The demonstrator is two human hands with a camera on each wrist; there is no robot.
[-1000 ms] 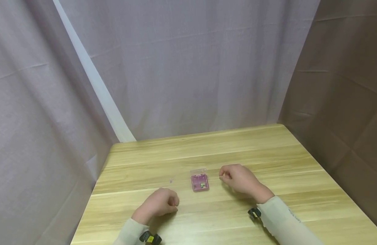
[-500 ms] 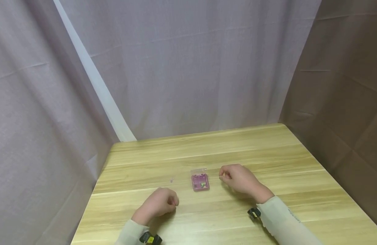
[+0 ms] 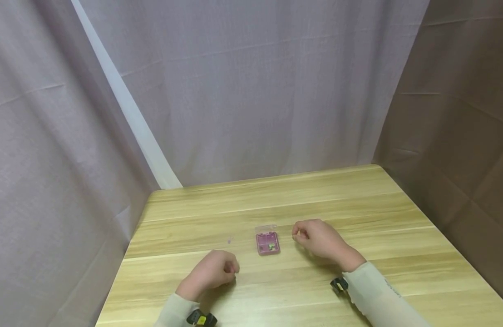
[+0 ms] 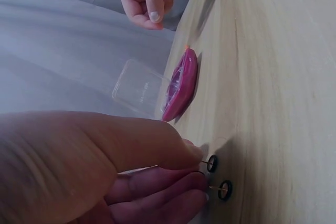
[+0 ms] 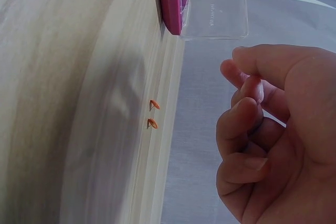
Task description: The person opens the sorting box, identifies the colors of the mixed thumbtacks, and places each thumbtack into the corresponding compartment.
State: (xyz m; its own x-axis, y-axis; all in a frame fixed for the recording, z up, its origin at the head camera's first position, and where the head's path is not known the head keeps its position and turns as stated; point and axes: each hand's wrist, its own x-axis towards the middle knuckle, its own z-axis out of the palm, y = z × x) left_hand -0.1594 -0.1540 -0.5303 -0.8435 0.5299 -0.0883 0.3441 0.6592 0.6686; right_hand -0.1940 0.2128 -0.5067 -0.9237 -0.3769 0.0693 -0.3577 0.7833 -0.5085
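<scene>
Both hands hover near the tabletop with their fingers loosely curled. Just beyond the fingertips of my left hand (image 3: 212, 270), two small black ring-shaped stud earrings (image 4: 224, 189) stand on the wood, their thin posts pointing toward the fingers. Nothing shows in the grasp of my right hand (image 3: 318, 237); below it lie two small orange pieces (image 5: 153, 124), with thin pins. Between the hands sits a small pink compartment case (image 3: 268, 250), its clear lid (image 5: 216, 17) folded back. Something green (image 3: 272, 246) lies in its near right compartment.
Tiny pale purple bits (image 3: 229, 240) lie on the wooden table (image 3: 317, 195), left of the case. Grey curtains (image 3: 235, 91) hang behind and at the left, a brown one (image 3: 460, 113) at the right. Each wrist carries a small black camera (image 3: 338, 285).
</scene>
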